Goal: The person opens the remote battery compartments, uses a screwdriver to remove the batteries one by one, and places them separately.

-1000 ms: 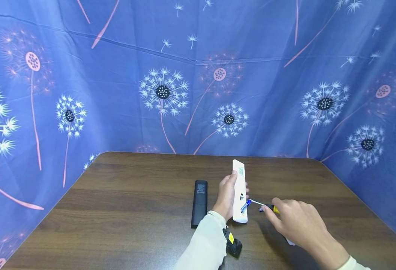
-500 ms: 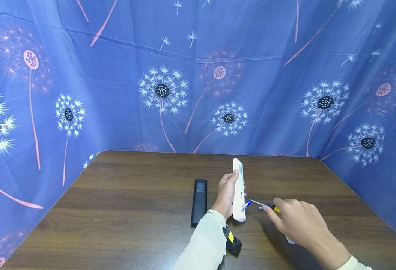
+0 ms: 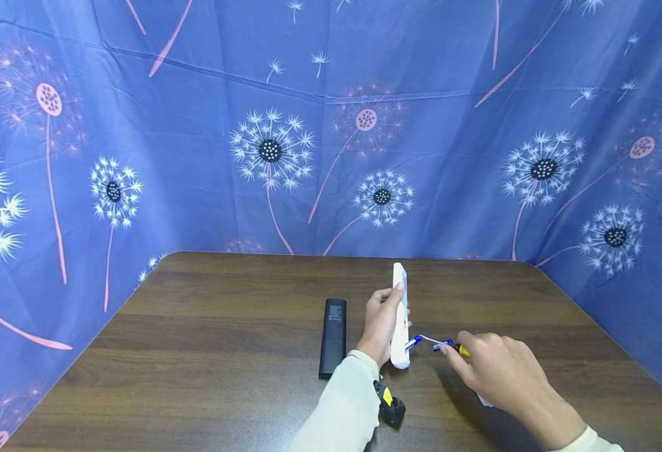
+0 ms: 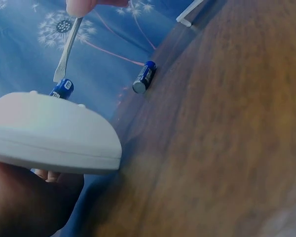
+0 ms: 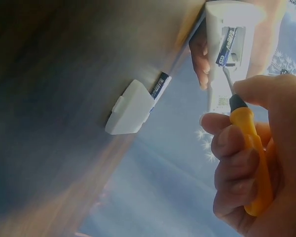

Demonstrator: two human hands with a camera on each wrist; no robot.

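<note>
My left hand (image 3: 380, 323) holds a white remote control (image 3: 400, 317) on edge above the table, its back turned right. In the right wrist view its battery compartment stands uncovered. A blue battery (image 5: 227, 47) sits tilted in it, one end raised. My right hand (image 3: 500, 370) grips a screwdriver (image 5: 259, 192) with a yellow handle. The screwdriver's flat tip meets the raised battery end, as the left wrist view also shows. A second blue battery (image 4: 144, 77) lies on the table. Close to that battery is a white battery cover (image 5: 131, 108), mostly hidden under my right hand in the head view.
A black remote control (image 3: 333, 339) lies face down left of my left hand. The brown wooden table (image 3: 223, 339) ends at a blue dandelion-patterned cloth (image 3: 195, 157). A black device (image 3: 391, 411) with a yellow mark is at my left wrist.
My left hand has turned the white remote so its back faces more to the right and shows less in the head view. The right hand and screwdriver have barely moved.
</note>
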